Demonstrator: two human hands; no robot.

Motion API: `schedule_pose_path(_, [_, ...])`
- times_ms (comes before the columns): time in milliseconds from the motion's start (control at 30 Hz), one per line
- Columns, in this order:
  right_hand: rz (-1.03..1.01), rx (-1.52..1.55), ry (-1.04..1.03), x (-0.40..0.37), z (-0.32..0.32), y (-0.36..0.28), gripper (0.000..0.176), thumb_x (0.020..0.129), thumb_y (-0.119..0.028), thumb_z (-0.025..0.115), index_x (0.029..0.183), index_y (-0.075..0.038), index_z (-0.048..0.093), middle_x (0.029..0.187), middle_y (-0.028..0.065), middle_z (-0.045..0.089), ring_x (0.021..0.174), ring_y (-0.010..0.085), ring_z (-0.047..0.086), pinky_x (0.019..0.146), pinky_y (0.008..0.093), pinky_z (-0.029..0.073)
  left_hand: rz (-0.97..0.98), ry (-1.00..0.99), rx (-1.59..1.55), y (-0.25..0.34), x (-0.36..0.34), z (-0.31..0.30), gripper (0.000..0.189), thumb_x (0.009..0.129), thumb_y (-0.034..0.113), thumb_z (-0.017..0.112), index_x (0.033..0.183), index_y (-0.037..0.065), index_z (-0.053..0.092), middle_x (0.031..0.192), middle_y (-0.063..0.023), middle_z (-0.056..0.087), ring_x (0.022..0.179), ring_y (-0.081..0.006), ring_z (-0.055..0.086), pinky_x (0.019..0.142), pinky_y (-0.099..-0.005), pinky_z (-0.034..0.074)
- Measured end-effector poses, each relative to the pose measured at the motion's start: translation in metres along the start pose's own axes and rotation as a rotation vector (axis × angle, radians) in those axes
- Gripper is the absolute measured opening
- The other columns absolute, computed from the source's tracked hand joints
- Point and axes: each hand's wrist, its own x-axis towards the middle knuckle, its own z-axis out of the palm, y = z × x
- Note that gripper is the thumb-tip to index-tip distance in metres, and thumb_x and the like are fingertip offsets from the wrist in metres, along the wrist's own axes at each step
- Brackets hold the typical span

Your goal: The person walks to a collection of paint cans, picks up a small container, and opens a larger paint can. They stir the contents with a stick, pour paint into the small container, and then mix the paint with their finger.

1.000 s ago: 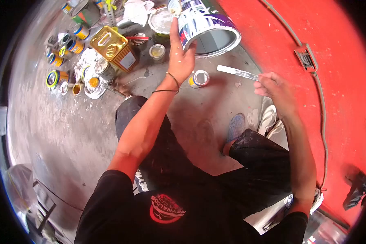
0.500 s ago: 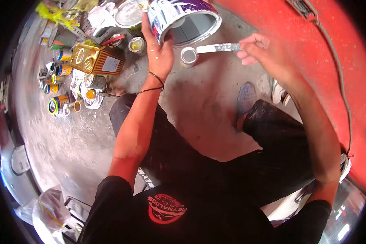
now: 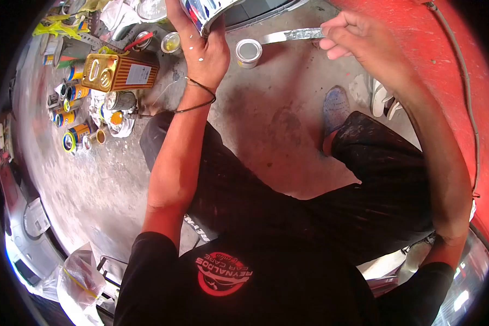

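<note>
Left hand (image 3: pixel 206 51): your fingers are clamped on the tilted can (image 3: pixel 205 12), just left of the tin (image 3: pixel 249 52).
Right hand (image 3: pixel 358 38): your fingers pinch the stick (image 3: pixel 290 36), right of the tin.

Bare floor (image 3: pixel 274 127) lies open below the small tin (image 3: pixel 248 52) — cans (image 3: pixel 70 117) crowd the left.

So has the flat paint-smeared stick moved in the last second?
Yes. The flat paint-smeared stick in the right hand has come closer to the small open metal tin on the floor; its tip is now beside the tin's rim.
</note>
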Motion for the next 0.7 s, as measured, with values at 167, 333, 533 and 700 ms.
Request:
schedule_pose_path(167, [0.002,0.038,-0.02,0.001,-0.003,0.004,0.038,0.112,-0.032,0.064,0.131,0.0,0.069,0.119,0.0149,0.078,0.1,0.0167,0.076,0.097,0.0331,0.057,-0.015,-0.004,-0.037,0.006,0.002,-0.002,0.085,0.104,-0.002,0.06,0.177,0.004,0.016,0.176,-0.0205,0.035,0.16,-0.0337,0.035,0.131,-0.0434,0.026])
schedule_pose_path(333, [0.021,0.021,-0.024,0.003,0.0,0.003,0.04,0.111,-0.034,0.065,0.132,0.001,0.069,0.12,0.0153,0.078,0.101,0.0182,0.076,0.098,0.0336,0.057,-0.028,0.008,-0.038,0.004,-0.002,-0.001,0.084,0.105,-0.002,0.06,0.177,0.004,0.016,0.175,-0.0205,0.035,0.16,-0.0334,0.035,0.131,-0.0433,0.027])
schedule_pose_path(533, [0.031,0.046,-0.029,0.006,0.002,0.009,0.041,0.111,-0.032,0.064,0.133,0.002,0.069,0.12,0.0163,0.078,0.103,0.0193,0.077,0.098,0.0341,0.057,-0.061,0.002,-0.022,0.004,-0.006,0.0,0.085,0.104,-0.002,0.06,0.177,0.003,0.016,0.176,-0.021,0.033,0.161,-0.0335,0.033,0.132,-0.0433,0.026])
schedule_pose_path(700, [0.032,0.072,-0.023,0.006,0.002,0.011,0.042,0.11,-0.03,0.064,0.135,0.004,0.067,0.121,0.0171,0.078,0.104,0.02,0.077,0.1,0.0342,0.058,-0.059,-0.012,-0.054,0.004,-0.009,-0.001,0.086,0.102,-0.005,0.059,0.176,0.0,0.015,0.177,-0.0208,0.03,0.164,-0.0333,0.029,0.134,-0.0427,0.022])
